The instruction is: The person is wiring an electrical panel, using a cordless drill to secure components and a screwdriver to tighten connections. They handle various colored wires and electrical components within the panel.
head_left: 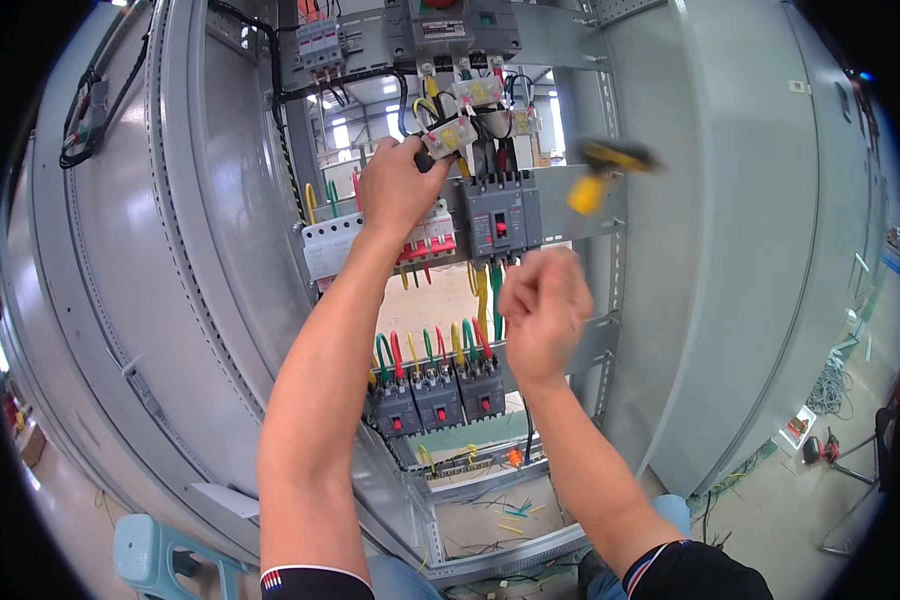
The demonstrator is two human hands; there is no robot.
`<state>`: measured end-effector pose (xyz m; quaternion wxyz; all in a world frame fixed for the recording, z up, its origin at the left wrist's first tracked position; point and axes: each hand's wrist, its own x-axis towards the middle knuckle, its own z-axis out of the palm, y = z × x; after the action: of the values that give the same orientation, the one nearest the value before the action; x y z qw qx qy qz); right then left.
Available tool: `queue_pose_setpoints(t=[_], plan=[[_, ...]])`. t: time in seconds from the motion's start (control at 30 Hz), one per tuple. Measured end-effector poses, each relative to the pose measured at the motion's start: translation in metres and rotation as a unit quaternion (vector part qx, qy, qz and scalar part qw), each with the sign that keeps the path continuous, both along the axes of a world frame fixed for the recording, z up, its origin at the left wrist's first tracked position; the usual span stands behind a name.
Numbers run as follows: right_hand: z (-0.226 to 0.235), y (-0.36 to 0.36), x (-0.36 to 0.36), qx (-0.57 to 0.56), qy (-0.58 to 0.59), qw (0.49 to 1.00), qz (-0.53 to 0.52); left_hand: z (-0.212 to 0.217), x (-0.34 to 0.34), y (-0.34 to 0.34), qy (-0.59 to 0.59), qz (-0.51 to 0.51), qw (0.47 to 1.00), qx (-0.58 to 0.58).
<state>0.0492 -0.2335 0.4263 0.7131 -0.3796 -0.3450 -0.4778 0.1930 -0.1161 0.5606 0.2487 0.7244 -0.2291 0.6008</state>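
Observation:
My left hand (400, 185) reaches up into a grey electrical cabinet. Its fingers close round the lower left of a current transformer (450, 137) with a clear cover and yellow parts, which sits tilted among the wires. Lower and to the right is my right hand (548, 315), curled and smeared by motion; what its fingers hold, if anything, is hidden. It is in front of a large grey circuit breaker (502, 220) with a red toggle. A blurred yellow-and-black tool (610, 172) shows above right of that hand, apart from it.
Left of the breaker, a white surge protector block (330, 245) sits on the rail beside red-levered switches (430, 240). Below are several small breakers (438, 405) with coloured wires. A blue stool (155, 550) stands lower left. Wire scraps (518, 512) lie in the cabinet's bottom.

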Motion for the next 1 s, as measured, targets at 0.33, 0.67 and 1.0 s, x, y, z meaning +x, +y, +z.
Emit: queue_pose_setpoints(t=[0.33, 0.67, 1.0], plan=[[-0.013, 0.005, 0.007, -0.038, -0.047, 0.998, 0.000, -0.006, 0.004, 0.002, -0.029, -0.052, 0.998, -0.016], [-0.008, 0.011, 0.044, -0.041, 0.204, 0.963, 0.171, -0.011, 0.003, 0.011, -0.004, -0.077, 0.997, -0.032], [0.005, -0.025, 0.062, -0.028, 0.295, 0.900, 0.321, -0.005, 0.007, 0.004, -0.042, -0.119, 0.992, -0.032]])
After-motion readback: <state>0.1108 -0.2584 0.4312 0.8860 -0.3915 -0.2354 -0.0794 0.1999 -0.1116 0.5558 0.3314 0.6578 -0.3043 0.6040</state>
